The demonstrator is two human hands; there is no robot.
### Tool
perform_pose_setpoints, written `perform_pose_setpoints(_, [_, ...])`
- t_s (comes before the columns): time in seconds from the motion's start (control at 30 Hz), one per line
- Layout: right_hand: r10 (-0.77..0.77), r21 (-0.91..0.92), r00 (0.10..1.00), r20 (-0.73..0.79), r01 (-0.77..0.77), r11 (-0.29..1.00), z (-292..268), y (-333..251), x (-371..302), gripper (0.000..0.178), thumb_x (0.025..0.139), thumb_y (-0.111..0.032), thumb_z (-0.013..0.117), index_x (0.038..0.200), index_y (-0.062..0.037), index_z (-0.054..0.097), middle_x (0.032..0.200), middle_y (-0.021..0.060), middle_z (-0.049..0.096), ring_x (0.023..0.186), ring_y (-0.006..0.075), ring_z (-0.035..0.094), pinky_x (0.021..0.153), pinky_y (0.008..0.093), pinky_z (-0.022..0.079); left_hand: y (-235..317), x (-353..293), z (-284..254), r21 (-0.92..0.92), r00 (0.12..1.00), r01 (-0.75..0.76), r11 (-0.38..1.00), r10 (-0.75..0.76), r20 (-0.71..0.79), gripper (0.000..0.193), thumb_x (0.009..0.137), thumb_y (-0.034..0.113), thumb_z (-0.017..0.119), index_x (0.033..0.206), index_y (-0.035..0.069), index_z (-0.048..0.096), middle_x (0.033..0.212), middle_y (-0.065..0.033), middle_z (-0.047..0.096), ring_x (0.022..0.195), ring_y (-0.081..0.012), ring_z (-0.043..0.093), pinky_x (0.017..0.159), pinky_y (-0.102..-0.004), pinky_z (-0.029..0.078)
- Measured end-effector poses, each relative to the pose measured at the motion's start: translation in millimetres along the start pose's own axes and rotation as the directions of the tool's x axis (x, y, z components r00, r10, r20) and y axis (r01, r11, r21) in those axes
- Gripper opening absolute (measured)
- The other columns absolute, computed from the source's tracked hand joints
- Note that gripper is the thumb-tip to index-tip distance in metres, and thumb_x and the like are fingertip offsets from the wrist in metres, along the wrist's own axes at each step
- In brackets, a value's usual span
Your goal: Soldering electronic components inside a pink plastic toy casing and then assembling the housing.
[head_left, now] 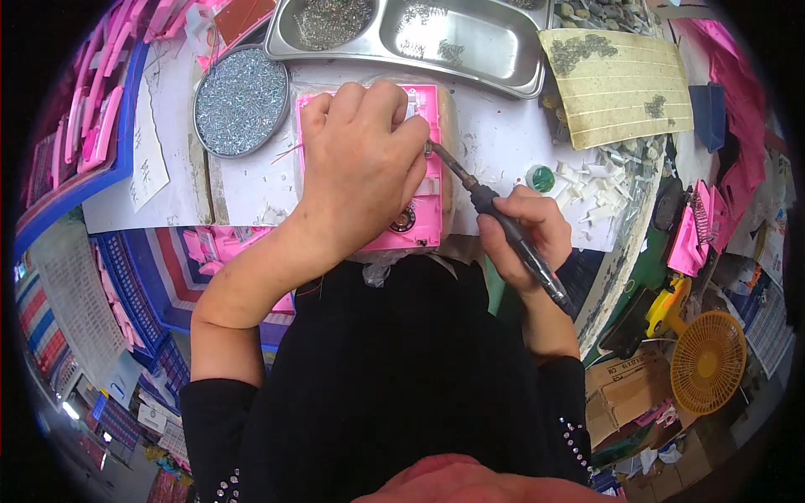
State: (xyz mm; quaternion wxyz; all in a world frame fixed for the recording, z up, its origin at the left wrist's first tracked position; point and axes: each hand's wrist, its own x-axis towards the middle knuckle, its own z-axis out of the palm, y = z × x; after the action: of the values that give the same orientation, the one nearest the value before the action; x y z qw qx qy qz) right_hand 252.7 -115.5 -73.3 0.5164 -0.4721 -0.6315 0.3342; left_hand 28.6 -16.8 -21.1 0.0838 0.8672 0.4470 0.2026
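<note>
A pink plastic housing lies in front of me on the worktable, with small parts and a round black component inside it. Over it, my left hand has its fingers bent down and closed; the fingertips and whatever they grip are hidden. In my right hand is a soldering iron with a black handle and a darkened metal shaft. Its tip meets the housing's inside close to my left thumb. Thin wires stick out at the housing's left side.
A round dish of screws stands at left, and a metal compartment tray at the back. A yellowish card, white plastic pieces and a small green round container lie right. Blue crates flank me; a yellow fan is lower right.
</note>
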Motion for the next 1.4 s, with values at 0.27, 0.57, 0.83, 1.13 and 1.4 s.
perform_pose_setpoints(0.27, [-0.254, -0.127, 0.967, 0.035, 0.256, 0.958, 5, -1, 10, 0.031, 0.079, 0.003, 0.08, 0.103, 0.0009, 0.061, 0.065, 0.0067, 0.056, 0.051, 0.0175, 0.05, 0.048, 0.03, 0.036, 2, 0, 0, 0.019, 1.0, 0.007, 1.0, -0.008, 0.013, 0.011, 0.08, 0.017, 0.073, 0.085, 0.012, 0.064, 0.096, -0.0044, 0.052, 0.093, -0.0245, 0.052, 0.09, -0.0449, 0.032])
perform_pose_setpoints(0.57, [-0.242, -0.163, 0.969, 0.056, 0.248, 0.955, -3, -7, 9, 0.031, 0.078, 0.003, 0.079, 0.103, 0.0001, 0.061, 0.065, 0.007, 0.057, 0.051, 0.0183, 0.052, 0.048, 0.0306, 0.037, 2, 0, -1, 0.044, 1.0, 0.003, 0.999, -0.004, 0.02, 0.011, 0.08, 0.018, 0.074, 0.086, 0.013, 0.065, 0.096, -0.004, 0.053, 0.094, -0.0244, 0.053, 0.091, -0.045, 0.032])
perform_pose_setpoints(0.83, [-0.226, -0.163, 0.974, 0.027, 0.228, 0.96, -4, -9, 12, 0.032, 0.077, 0.005, 0.078, 0.103, 0.0001, 0.061, 0.065, 0.0075, 0.057, 0.052, 0.0182, 0.053, 0.049, 0.0296, 0.038, 2, 1, -2, 0.069, 0.999, -0.022, 0.997, 0.02, 0.035, 0.012, 0.081, 0.019, 0.073, 0.086, 0.012, 0.065, 0.097, -0.004, 0.055, 0.096, -0.0242, 0.054, 0.091, -0.0453, 0.032])
perform_pose_setpoints(1.13, [-0.189, -0.168, 0.982, -0.019, 0.183, 0.969, -15, -14, 12, 0.029, 0.081, 0.004, 0.077, 0.105, 0.001, 0.06, 0.069, 0.0079, 0.057, 0.056, 0.0147, 0.051, 0.052, 0.0274, 0.037, -1, -4, -13, 0.07, 0.999, -0.052, 0.996, 0.051, 0.019, 0.026, 0.08, 0.025, 0.079, 0.099, 0.011, 0.067, 0.104, -0.0048, 0.059, 0.1, -0.0264, 0.058, 0.093, -0.0457, 0.036])
perform_pose_setpoints(1.4, [-0.165, -0.133, 0.982, -0.092, 0.152, 0.979, -23, -11, 11, 0.028, 0.085, 0.002, 0.076, 0.107, 0.0018, 0.059, 0.076, 0.0075, 0.055, 0.063, 0.0125, 0.046, 0.059, 0.0256, 0.036, -51, -53, -58, 0.19, 0.958, 0.143, 0.971, -0.185, 0.221, 0.035, 0.082, 0.02, 0.083, 0.109, 0.004, 0.069, 0.098, -0.0108, 0.069, 0.093, -0.031, 0.066, 0.089, -0.0427, 0.046])
